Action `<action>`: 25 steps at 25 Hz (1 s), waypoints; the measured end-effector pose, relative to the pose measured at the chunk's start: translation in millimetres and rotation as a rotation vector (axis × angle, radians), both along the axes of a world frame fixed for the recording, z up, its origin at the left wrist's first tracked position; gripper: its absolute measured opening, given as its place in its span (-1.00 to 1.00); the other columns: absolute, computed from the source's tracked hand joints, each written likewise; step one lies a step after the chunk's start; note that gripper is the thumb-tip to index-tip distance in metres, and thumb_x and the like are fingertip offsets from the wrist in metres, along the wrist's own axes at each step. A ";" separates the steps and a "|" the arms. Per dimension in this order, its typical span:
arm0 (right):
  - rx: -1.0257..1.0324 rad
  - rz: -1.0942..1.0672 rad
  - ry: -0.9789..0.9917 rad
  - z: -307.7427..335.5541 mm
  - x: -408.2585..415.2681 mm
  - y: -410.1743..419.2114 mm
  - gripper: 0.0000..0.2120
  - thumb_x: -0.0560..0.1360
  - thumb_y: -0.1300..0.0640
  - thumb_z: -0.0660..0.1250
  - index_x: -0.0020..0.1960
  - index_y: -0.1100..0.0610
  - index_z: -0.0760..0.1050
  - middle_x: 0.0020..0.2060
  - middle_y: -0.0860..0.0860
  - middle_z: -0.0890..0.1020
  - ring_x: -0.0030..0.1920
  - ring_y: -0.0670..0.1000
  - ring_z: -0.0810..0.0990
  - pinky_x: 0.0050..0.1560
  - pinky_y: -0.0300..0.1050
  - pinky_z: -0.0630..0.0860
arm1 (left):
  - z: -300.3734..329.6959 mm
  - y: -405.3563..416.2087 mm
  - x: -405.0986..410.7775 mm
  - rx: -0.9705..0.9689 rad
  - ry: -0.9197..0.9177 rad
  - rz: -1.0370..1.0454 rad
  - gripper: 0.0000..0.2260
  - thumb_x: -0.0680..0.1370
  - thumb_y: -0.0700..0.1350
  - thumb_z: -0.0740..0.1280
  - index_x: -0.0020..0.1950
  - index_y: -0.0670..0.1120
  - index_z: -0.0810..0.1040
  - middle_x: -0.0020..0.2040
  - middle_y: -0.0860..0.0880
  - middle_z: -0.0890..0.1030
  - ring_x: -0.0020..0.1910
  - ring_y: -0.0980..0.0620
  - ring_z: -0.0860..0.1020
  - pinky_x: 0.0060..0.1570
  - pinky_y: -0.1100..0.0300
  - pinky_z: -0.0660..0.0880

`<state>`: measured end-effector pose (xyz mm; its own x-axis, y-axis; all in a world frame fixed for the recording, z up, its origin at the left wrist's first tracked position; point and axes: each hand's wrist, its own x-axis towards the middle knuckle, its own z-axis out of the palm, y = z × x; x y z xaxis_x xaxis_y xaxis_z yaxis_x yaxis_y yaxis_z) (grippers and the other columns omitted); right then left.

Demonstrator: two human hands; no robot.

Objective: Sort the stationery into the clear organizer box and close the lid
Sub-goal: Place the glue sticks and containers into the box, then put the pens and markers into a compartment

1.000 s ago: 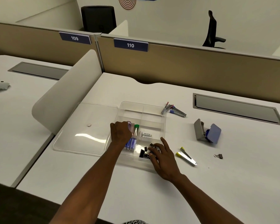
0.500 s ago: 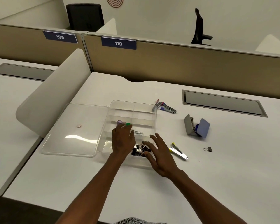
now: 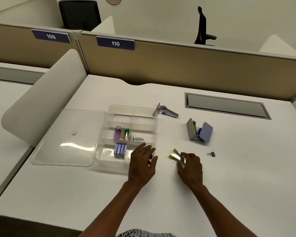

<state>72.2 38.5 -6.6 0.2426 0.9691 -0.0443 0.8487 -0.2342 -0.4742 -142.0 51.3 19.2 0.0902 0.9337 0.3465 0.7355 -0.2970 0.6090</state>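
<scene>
— Where's the box (image 3: 126, 134)?
— Mid-desk, open; its lid (image 3: 67, 137) lies flat just left of it. Vials, staple packs and clips are already in its near cells.
— Which step am I on?
— Fetching, I'd say. My right hand (image 3: 190, 170) is on the yellow-tipped stapler (image 3: 177, 156) just right of the box, fingers curled on it, clamp not yet sure. My left hand (image 3: 143, 165) rests at the box's near right corner, fingers spread.
— Next?
— Lift it into a free cell; more lies right of the box.
</scene>
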 end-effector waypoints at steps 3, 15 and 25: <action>-0.039 -0.045 0.049 0.8 -0.1 2.5 -0.72 0.48 0.08 0.40 0.19 0.02 0.59 0.04 0.03 0.59 0.10 0.13 0.54 -0.02 -0.03 0.46 | -0.1 -0.4 -0.2 -0.006 -0.005 -0.003 -0.73 0.51 -0.02 0.40 0.18 -0.06 0.63 0.18 0.00 0.64 0.35 -0.03 0.46 0.23 -0.01 0.48; 0.137 0.014 0.702 54.3 -45.0 11.3 -0.64 0.35 0.05 0.59 0.05 -0.11 0.52 -0.11 -0.22 0.68 -0.08 -0.20 0.64 -0.21 -0.29 0.51 | 26.9 -0.5 -1.8 -0.123 -0.270 -0.020 -0.69 0.50 0.08 0.43 0.20 -0.01 0.63 0.09 0.10 0.65 0.12 0.19 0.54 0.10 0.36 0.48; 0.210 0.198 0.702 76.8 -74.2 34.3 -0.84 0.42 0.12 0.53 -0.03 -0.05 0.65 -0.15 -0.19 0.71 -0.17 -0.12 0.68 -0.25 -0.23 0.54 | 51.0 22.7 -19.2 -0.252 -0.579 0.057 -0.87 0.52 -0.12 0.44 0.06 0.03 0.67 -0.09 0.13 0.71 -0.08 0.20 0.66 -0.05 0.26 0.60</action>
<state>-2.1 72.8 70.2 0.0458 0.9968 0.0661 0.3478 0.0461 -0.9364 -161.3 74.0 70.2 -0.0978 0.9909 0.0930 0.2760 -0.0628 0.9591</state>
